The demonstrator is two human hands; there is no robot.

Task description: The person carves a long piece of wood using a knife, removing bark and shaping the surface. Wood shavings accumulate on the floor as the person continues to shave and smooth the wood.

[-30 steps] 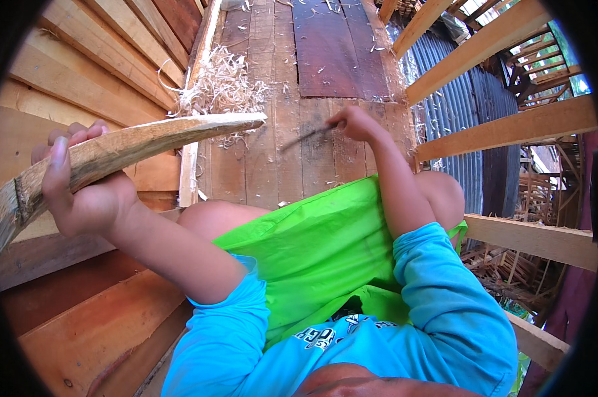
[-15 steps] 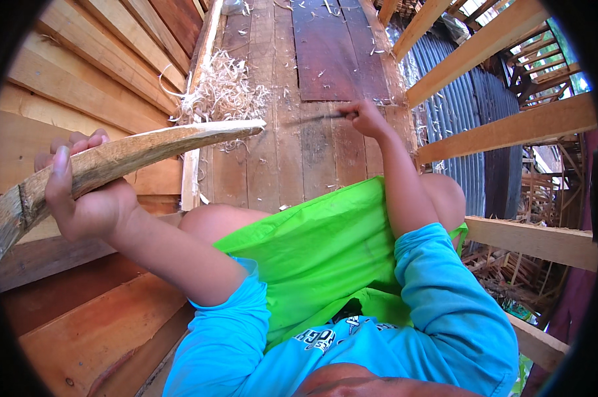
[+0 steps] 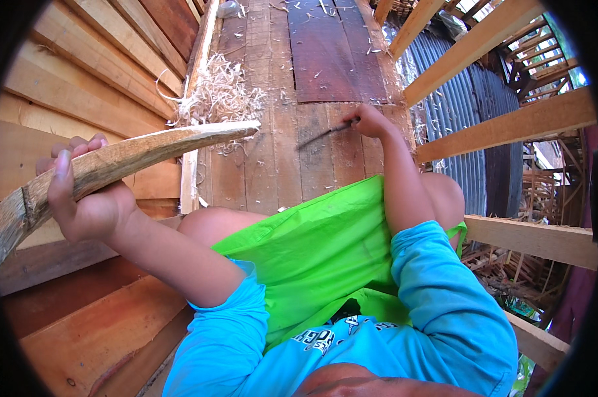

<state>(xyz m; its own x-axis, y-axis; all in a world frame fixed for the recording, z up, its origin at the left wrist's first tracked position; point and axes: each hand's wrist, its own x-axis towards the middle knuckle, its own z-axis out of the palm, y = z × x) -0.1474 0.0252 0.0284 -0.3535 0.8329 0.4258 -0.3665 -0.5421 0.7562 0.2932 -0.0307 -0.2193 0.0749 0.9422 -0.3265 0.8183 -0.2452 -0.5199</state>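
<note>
My left hand (image 3: 90, 198) is wrapped round a long, curved piece of wood (image 3: 147, 151), thumb on the near side and fingertips showing over the top. The piece narrows to a pale, freshly cut tip pointing right; its thick, notched end runs off toward the left rim. Over the floorboards, my right hand (image 3: 370, 121) is closed on the dark handle of a knife (image 3: 322, 137). Its thin dark blade points left and toward me, apart from the wood. Most of the handle is hidden in the fist.
Curly wood shavings (image 3: 219, 92) lie heaped on the plank floor (image 3: 266, 172) beyond the wood piece. A plank wall (image 3: 94, 73) rises on the left. Open wooden rails (image 3: 504, 132) stand on the right, with corrugated metal sheeting (image 3: 451, 126) outside them.
The blade has swung from pointing nearly straight left to angling down toward me. The right hand has shifted slightly; the left hand and the wood have hardly moved.
</note>
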